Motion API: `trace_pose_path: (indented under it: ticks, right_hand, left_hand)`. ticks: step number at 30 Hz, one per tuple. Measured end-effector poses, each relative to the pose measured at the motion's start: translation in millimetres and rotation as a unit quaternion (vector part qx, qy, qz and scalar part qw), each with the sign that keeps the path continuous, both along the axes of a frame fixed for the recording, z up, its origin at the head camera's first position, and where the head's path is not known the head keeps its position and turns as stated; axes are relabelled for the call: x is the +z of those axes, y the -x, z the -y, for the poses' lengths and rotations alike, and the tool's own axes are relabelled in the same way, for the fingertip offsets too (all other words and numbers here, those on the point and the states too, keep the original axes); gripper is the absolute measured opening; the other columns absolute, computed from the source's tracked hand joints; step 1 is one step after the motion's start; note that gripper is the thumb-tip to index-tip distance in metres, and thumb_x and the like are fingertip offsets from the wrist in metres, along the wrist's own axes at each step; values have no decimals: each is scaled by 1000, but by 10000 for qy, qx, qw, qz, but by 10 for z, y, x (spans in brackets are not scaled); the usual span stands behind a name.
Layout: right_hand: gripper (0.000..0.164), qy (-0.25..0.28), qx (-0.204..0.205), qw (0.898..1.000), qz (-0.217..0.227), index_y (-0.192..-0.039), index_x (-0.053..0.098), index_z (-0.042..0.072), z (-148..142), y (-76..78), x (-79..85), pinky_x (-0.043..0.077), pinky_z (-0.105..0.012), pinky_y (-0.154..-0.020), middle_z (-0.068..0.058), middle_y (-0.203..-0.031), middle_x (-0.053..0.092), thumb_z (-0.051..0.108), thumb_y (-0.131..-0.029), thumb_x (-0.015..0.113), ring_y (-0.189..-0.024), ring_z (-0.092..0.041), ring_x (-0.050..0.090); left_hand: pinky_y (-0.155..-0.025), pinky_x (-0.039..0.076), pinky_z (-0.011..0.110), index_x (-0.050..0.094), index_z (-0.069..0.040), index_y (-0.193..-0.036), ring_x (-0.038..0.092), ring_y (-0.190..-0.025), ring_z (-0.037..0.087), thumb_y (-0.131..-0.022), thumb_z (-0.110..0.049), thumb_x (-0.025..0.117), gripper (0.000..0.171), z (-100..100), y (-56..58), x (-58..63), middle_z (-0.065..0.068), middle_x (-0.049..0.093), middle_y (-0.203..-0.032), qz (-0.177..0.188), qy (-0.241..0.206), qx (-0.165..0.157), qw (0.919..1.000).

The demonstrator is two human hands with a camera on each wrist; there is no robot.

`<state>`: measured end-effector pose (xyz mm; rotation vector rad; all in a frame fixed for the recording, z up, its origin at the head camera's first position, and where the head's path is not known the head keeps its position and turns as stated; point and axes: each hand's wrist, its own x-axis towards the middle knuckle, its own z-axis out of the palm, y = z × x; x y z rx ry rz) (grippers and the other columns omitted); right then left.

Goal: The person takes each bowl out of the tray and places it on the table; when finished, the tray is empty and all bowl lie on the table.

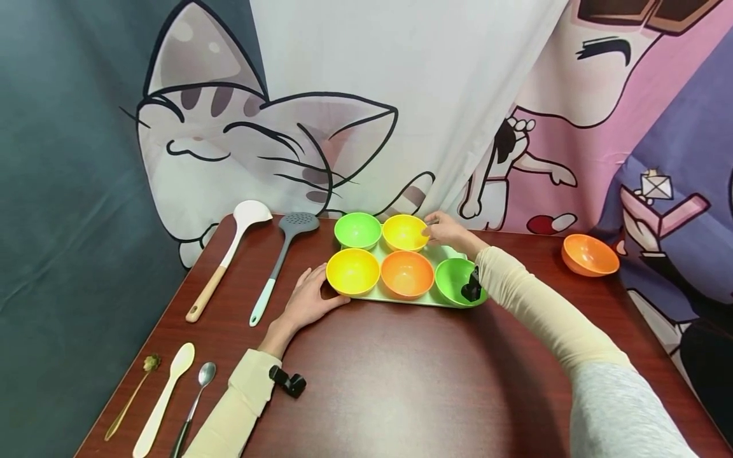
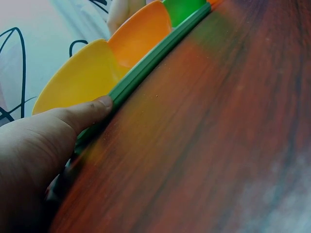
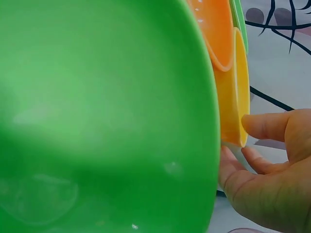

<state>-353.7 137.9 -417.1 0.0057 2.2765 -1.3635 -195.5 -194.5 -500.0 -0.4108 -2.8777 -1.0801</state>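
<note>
1. The left hand [image 1: 306, 294] sits at the tray [image 1: 443, 253]'s front-left corner, its straight thumb pressed on the edge and parted from the other fingers.
2. Just right of those fingers stands the front yellow bowl [image 1: 352, 271], its glossy inside facing up; the light green bowl [image 1: 357, 230] is behind it.
3. The right hand [image 1: 449, 233] pinches the right rim of the rear yellow bowl [image 1: 404, 233], which stands in the tray's back row, left of these fingers and touching or nearly touching the light green bowl.
4. Nearer the person than the right fingers are the orange bowl [image 1: 407, 274] and the green bowl [image 1: 455, 280], the latter partly hidden by the wrist camera.
5. Well right of the right fingers, a separate orange bowl [image 1: 590, 256] stands tilted on the desk [image 1: 424, 375].
6. Left of the left fingers lie a slotted skimmer [image 1: 283, 254] and a wooden-handled white ladle [image 1: 231, 251].
7. Nearer the person are a gold spoon [image 1: 129, 402], a white spoon [image 1: 164, 401] and a black-handled metal spoon [image 1: 193, 407].
</note>
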Motion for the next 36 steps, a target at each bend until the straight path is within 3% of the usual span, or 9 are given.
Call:
trace_pose_path:
  ticks: [13, 20, 29, 36]
  right_hand:
    - [48, 97, -206, 9997, 50, -142, 32, -3, 37, -6, -50, 54, -44, -100, -27, -138, 42, -4, -96, 46, -123, -38, 55]
    - [46, -10, -213, 9996, -208, -140, 38, -5, -2, -19, -32, 60, -40, -90, -24, -130, 47, -2, -95, 45, -112, -34, 59]
    - [46, 15, -485, 9981, -387, -140, 45, -6, -138, -23, 79, 55, -46, -97, -25, -132, 50, 0, -94, 43, -113, -33, 59]
    - [42, 75, -801, 9952, -556, -139, 50, -3, -223, -8, 114, 61, -30, -81, -21, -131, 53, 8, -99, 45, -103, -25, 60]
  left_hand:
    - [-126, 12, 52, 44, -17, -151, 30, -151, 26, -83, -53, 76, 83, -14, 23, -8, 4, 44, -156, -46, 18, -45, 10000]
    - [-126, 12, 51, 44, -19, -151, 30, -151, 24, -83, -53, 76, 83, -22, 19, -9, 3, 43, -157, -17, 30, -34, 10000]
    - [-126, 12, 51, 44, -18, -151, 30, -151, 24, -82, -53, 77, 84, -18, 7, 2, 3, 43, -157, -28, 18, -23, 10000]
    - [-126, 12, 51, 43, -19, -152, 30, -151, 24, -83, -53, 76, 84, -7, 6, -26, 2, 43, -157, -25, 18, 10, 10000]
